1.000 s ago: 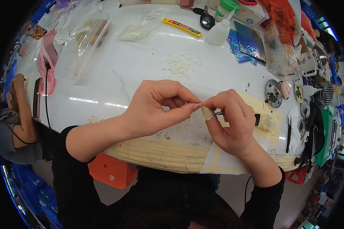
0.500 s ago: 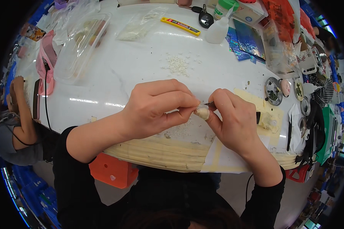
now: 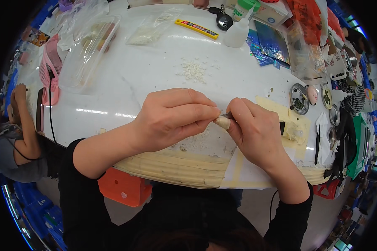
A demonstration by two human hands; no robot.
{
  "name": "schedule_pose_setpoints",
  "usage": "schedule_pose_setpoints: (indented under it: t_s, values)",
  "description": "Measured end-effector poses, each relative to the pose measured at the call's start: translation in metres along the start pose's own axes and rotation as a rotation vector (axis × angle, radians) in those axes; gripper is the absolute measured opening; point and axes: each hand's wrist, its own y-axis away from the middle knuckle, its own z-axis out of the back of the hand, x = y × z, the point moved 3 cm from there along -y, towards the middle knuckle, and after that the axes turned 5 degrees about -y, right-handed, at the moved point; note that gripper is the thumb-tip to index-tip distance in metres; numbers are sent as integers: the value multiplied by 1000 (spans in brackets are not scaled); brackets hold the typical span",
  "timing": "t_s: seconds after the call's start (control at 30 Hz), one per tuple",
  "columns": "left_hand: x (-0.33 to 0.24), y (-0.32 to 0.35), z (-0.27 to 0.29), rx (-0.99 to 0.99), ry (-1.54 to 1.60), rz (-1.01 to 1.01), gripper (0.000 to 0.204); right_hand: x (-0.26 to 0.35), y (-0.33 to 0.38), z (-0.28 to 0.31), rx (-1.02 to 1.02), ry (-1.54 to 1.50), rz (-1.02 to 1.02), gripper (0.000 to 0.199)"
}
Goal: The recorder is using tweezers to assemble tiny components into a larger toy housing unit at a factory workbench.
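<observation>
My left hand (image 3: 171, 119) and my right hand (image 3: 255, 129) meet over the near edge of a white table (image 3: 130, 79). Between their fingertips sits a small cream-coloured piece (image 3: 223, 122), pinched by both hands. A thin dark tool tip (image 3: 228, 114) shows at my right thumb; its handle is hidden inside the fist. Masking tape (image 3: 176, 167) covers the table edge under my hands. A little pile of white grains (image 3: 194, 71) lies beyond my left hand.
A clear plastic box (image 3: 88, 48), a pink case (image 3: 50, 69), a yellow cutter (image 3: 196, 28), a glue bottle (image 3: 238, 31) and a plastic bag (image 3: 151, 29) sit farther back. Small round tins (image 3: 299, 98) crowd the right. Another person's arm (image 3: 23, 121) is at left.
My hands have closed together: the left fingers now curl over the small cream piece, and the right hand has shifted slightly left toward them.
</observation>
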Motion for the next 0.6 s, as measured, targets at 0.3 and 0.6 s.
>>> schedule_pose_setpoints:
  t_s: [0.3,0.6]
  values:
    - [0,0,-1,0,-13,-15,24,-1,0,0,25,12,28,21]
    - [-1,-1,0,10,-31,-43,25,1,0,3,51,48,29,18]
